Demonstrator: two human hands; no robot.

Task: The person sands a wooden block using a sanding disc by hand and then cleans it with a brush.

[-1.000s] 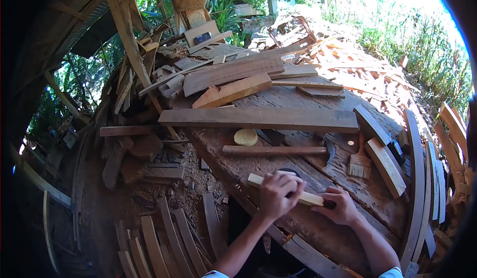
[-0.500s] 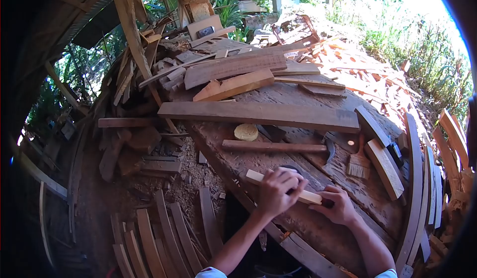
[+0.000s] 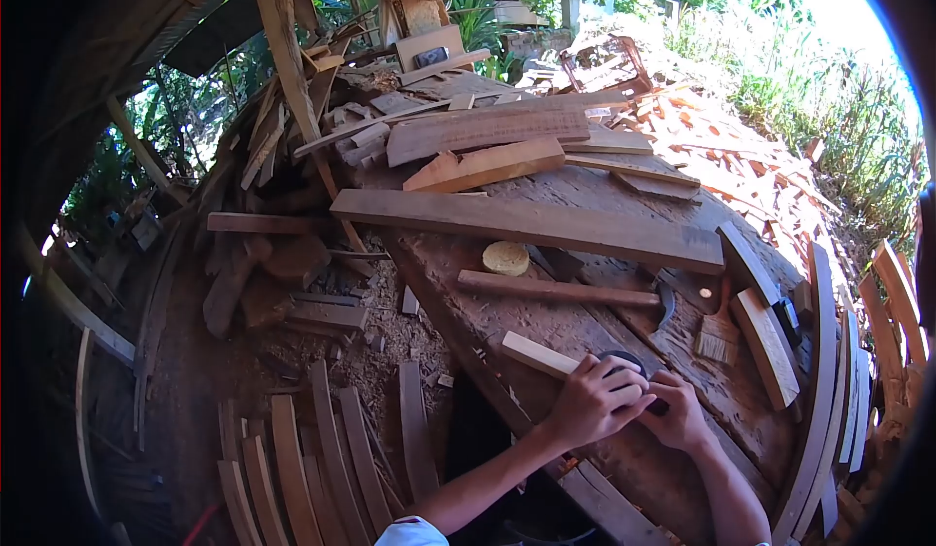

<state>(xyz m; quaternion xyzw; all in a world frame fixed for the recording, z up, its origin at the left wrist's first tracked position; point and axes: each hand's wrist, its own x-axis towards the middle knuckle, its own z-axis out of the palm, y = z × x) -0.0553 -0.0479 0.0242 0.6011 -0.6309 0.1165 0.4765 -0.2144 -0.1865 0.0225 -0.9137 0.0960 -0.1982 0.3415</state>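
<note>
A pale wooden strip [image 3: 538, 355] lies diagonally over the workbench, its left end bare and its right end hidden by my hands. My left hand [image 3: 597, 405] is closed over the strip near its right end, fingers curled against a dark round object [image 3: 624, 359], whose kind I cannot make out. Beside it, my right hand [image 3: 680, 411] is closed at the strip's right end, thumb and fingers pinched together. The hands meet or nearly meet. Beyond them lie a hammer [image 3: 561, 289] with a wooden handle and a paintbrush [image 3: 718, 337].
A long dark plank [image 3: 526, 227] crosses the bench [image 3: 439, 278] behind the hammer, near a round yellowish disc [image 3: 506, 257]. Curved wooden pieces [image 3: 765, 346] stand at the right. Several upright slats [image 3: 292, 468] fill the lower left. Offcuts [image 3: 487, 132] are heaped at the back.
My left hand and the dark round object have slid right along the strip, up to my right hand. More of the strip's left part shows. The whole view has shifted slightly.
</note>
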